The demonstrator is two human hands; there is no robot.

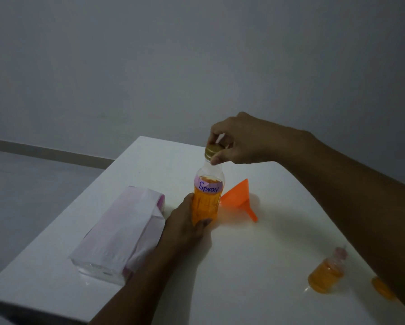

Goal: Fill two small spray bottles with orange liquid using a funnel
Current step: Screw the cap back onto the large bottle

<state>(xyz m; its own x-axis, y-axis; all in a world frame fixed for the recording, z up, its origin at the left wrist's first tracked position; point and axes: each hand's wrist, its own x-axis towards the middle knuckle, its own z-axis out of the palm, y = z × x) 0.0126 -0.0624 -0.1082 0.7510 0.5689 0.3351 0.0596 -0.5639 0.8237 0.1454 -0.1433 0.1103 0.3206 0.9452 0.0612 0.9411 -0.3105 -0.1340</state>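
White table (243,266), dim room — my left hand (185,221) grips the bottle (207,198), my right hand (241,141) pinches its cap (212,151) — a slack hold while twisting could spill it.

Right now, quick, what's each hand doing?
Left hand: grips the Spray bottle low down.
Right hand: pinches its gold cap.

Text: "Spray" (handwritten, blue ink)
Surface: pale pink label (209,186) wrapped round the bottle (205,207) of orange liquid
Place: a little below the gold cap (212,151)
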